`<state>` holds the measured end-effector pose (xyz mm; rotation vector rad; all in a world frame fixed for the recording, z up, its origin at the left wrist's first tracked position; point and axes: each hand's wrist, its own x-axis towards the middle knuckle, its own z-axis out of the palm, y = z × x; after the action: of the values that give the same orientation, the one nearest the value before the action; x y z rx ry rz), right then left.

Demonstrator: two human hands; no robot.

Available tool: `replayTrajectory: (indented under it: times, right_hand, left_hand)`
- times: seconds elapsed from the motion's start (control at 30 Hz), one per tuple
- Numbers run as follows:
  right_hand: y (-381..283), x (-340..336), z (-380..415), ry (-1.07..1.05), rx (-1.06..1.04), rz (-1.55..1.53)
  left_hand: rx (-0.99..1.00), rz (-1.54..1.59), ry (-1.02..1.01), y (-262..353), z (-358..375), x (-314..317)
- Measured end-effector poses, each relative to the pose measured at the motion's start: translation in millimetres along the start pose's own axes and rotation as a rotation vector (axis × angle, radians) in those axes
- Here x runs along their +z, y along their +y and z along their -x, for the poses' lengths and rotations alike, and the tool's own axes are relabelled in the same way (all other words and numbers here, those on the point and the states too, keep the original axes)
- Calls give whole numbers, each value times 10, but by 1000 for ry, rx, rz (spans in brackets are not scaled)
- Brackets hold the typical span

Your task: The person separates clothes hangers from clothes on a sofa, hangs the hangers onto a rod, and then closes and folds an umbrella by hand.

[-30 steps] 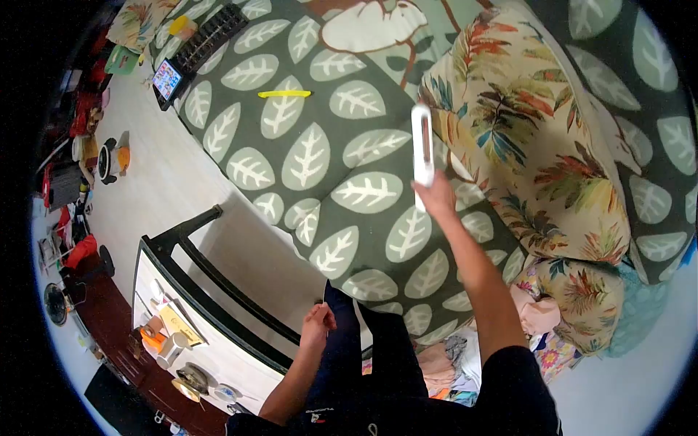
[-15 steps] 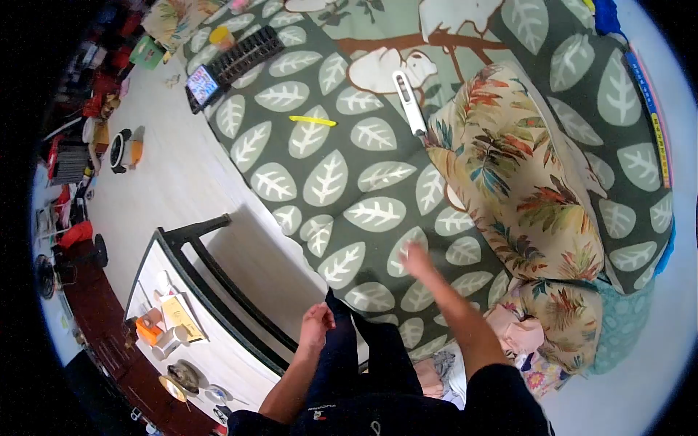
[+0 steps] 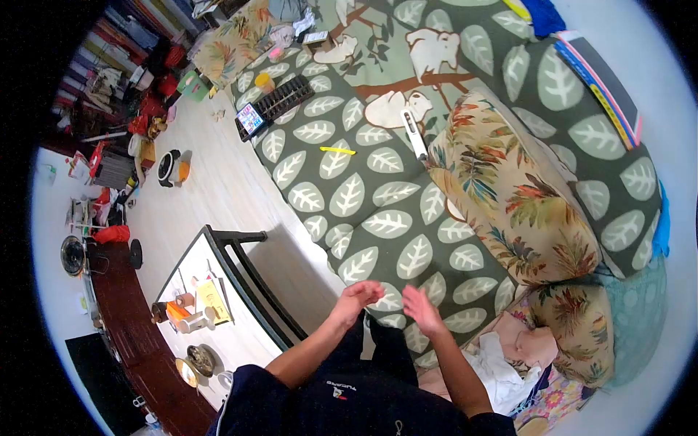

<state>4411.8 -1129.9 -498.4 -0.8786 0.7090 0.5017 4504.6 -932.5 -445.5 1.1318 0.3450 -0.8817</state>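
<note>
My left hand [image 3: 356, 299] and my right hand [image 3: 422, 308] are raised in front of my body, a small gap between them. Both have their fingers stretched out and hold nothing. Beneath them spreads a green leaf-patterned bed cover [image 3: 389, 223]. Farther off on it lie a thin yellow stick-like item [image 3: 338, 151] and a white elongated device [image 3: 414, 134] with a small window, its end against a floral cushion [image 3: 509, 196]. A black compartmented tray [image 3: 287, 99] sits at the bed's left edge, beside a box with a bright printed panel [image 3: 250, 119].
To the left stands a white table with a dark frame [image 3: 243, 309], carrying a yellow booklet [image 3: 214, 300], cups and bowls. White clothing [image 3: 498, 370] is heaped at lower right. Flat books or boards [image 3: 600, 91] lean along the right wall. A round pot-like appliance [image 3: 170, 168] is on the floor.
My hands have come closer together: the left rose and opened its fingers, the right came down and in from over the bed. The camera view has shifted, showing more of the room at left.
</note>
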Motion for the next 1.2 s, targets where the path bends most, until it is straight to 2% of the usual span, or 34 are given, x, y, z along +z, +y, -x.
replayTrajectory:
  times: [0.03, 0.1, 0.17, 0.2, 0.23, 0.3, 0.37, 0.43, 0.5, 0.57, 0.67, 0.7, 0.73, 0.8, 0.83, 0.87, 0.9, 0.97, 1.0, 1.03, 1.1, 1.13, 1.17, 1.2]
  right_hand:
    - [-216, 168, 100, -18, -121, -85]
    - [-533, 450, 308, 103, -288, -140]
    - [-631, 582, 474, 211, -432, -181]
    - [-618, 610, 548, 263, -483, -195]
    - [-614, 635, 641, 320, -533, -211]
    - [-683, 648, 888, 351, -701, -166]
    - [-539, 479, 893, 371, -867, -188]
    - [-705, 705, 1165, 525, -741, -473]
    - [-555, 716, 1163, 503, -685, -600]
    - [-535, 813, 1109, 517, -719, -555]
    - [-641, 1143, 982, 514, -639, -580]
    - [-696, 1276, 937, 510, -589, -599]
    - [-752, 1427, 868, 503, -636, -570]
    - [-890, 1718, 808, 488, -623, -452]
    - [-977, 1851, 836, 484, -617, -393]
    - [-1102, 1988, 944, 506, -557, -185]
    - [-1198, 2134, 1055, 341, -668, -179]
    - [-1328, 2314, 1129, 408, -783, -63]
    - [-1471, 2459, 1202, 545, -838, -47]
    - [-1468, 2415, 1175, 597, -904, -16]
    - [-1456, 2151, 1018, 660, -1033, 50]
    - [-1401, 1919, 877, 672, -1086, 81]
    - [-1366, 1638, 685, 673, -1143, 115]
    - [-1176, 990, 352, 612, -967, 1]
  left_hand:
    - [18, -24, -57, 57, 25, 189]
    - [54, -70, -176, 157, 118, 620]
    - [134, -248, -384, 196, 282, 1078]
    - [99, -401, -446, 297, 489, 1392]
    - [234, -720, -353, 183, 516, 1592]
    - [361, -568, -568, 48, 484, 1742]
    - [242, -470, -704, -14, 385, 1863]
    - [78, -446, -743, -98, 233, 1909]
    - [-53, -440, -728, -197, 108, 1857]
    - [-141, -439, -728, -200, 10, 1780]
    - [-251, -607, -902, 869, 342, 1796]
    - [-155, -757, -969, 887, 169, 1658]
    - [-50, -904, -1028, 904, -4, 1519]
    - [-17, -707, -956, 1092, -177, 1299]
    - [79, -706, -842, 1127, -417, 1146]
    - [173, -709, -724, 1162, -658, 992]
    - [342, -795, -518, 1152, -1003, 834]
    - [101, -384, -370, 1977, -350, 973]
    - [180, -373, -368, 1954, -332, 964]
    - [170, -505, -519, 1841, -232, 976]
    - [118, -219, -717, 1011, -65, 1064]
    - [42, -289, -592, 1159, 378, 1195]
    - [42, -321, -739, 1276, 606, 1199]
    - [232, -474, -814, 1099, 612, 1153]
